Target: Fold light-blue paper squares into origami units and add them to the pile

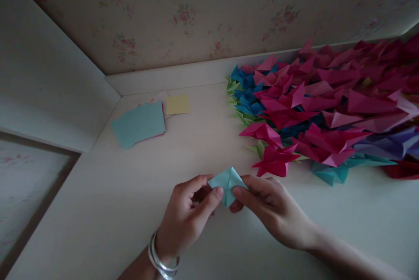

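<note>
A small light-blue folded origami paper (228, 180) is held up between both hands, just above the white table. It has a diamond shape with a crease running down its middle. My left hand (193, 210) pinches its left corner between thumb and fingers, and silver bangles circle that wrist. On the other side, my right hand (273, 210) grips the right corner in the same way, thumb on the near face. The fingers behind the paper are partly hidden.
Many folded paper pieces (294, 110) in pink, blue, green and purple are heaped at the right against the wall. A stack of light-blue paper sheets (140, 123) lies at the left, beside a small yellow sheet (177, 104). A white panel (49, 62) bounds the table's left side.
</note>
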A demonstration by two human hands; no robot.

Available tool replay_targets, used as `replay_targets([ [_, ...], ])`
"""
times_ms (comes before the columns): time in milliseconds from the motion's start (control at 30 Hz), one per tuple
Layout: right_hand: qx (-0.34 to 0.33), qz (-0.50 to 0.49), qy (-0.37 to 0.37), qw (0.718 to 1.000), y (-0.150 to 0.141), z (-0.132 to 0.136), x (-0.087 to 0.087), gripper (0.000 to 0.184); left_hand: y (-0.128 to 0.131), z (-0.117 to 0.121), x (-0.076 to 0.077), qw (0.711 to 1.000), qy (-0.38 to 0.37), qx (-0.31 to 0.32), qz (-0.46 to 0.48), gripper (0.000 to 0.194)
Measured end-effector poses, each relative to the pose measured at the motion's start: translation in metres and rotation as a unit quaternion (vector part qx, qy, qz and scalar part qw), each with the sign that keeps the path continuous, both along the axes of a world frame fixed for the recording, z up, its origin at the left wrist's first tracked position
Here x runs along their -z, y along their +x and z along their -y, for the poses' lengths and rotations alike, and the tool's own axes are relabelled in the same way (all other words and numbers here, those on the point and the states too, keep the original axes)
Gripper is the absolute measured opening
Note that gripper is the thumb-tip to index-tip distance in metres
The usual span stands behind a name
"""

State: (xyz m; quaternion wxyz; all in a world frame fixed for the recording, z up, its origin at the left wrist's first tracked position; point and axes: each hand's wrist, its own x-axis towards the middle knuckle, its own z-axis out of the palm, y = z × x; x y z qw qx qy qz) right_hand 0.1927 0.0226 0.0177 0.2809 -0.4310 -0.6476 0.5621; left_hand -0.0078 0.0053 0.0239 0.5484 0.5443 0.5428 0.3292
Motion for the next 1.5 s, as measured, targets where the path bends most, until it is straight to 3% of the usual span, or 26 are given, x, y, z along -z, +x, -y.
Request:
replay_targets([
  [233,-0.026,-0.161,-0.152,0.975,0.001,-0.003,-0.001,0.032,-0.001,-0.002,-0.002,0.991,-0.052,0.005,0.119,0.025],
  [333,-0.002,-0.252,-0.230,0.940,-0.001,0.000,0.006,0.027,0.001,-0.002,0.003,0.977,-0.082,-0.049,0.193,0.017],
  [433,0.024,-0.327,-0.304,0.895,-0.004,0.002,0.011,0.024,0.004,-0.001,0.007,0.944,-0.123,-0.095,0.291,0.010],
  [567,0.044,-0.366,-0.338,0.866,-0.008,0.003,0.010,0.016,0.007,0.000,0.009,0.910,-0.164,-0.105,0.366,0.003],
  [733,0.062,-0.397,-0.357,0.843,-0.010,0.002,0.006,0.011,0.007,0.001,0.009,0.892,-0.192,-0.093,0.398,0.008],
  [833,0.064,-0.395,-0.322,0.858,-0.007,0.000,0.006,0.022,0.005,0.002,0.007,0.900,-0.173,-0.083,0.392,0.016],
  [933,0.044,-0.289,-0.212,0.933,-0.003,0.000,0.006,0.017,0.004,0.004,0.006,0.945,-0.089,-0.071,0.306,0.019],
  [1033,0.038,-0.132,-0.041,0.990,-0.001,0.000,0.005,0.026,0.004,0.006,0.007,0.989,0.048,-0.071,0.116,0.012],
  [1100,0.060,-0.071,0.055,0.994,-0.001,0.002,0.005,0.026,0.005,0.006,0.011,0.989,0.134,-0.059,0.001,0.013],
  [1200,0.091,-0.026,0.116,0.989,-0.002,0.005,0.008,0.024,0.006,0.007,0.015,0.976,0.200,-0.029,-0.082,0.014],
  [1333,0.090,-0.007,0.115,0.989,-0.006,0.010,0.011,0.024,0.009,0.008,0.016,0.976,0.185,0.013,-0.116,0.015],
  [1500,0.065,-0.002,0.112,0.992,-0.009,0.013,0.011,0.021,0.016,0.010,0.011,0.984,0.153,0.035,-0.089,0.021],
])
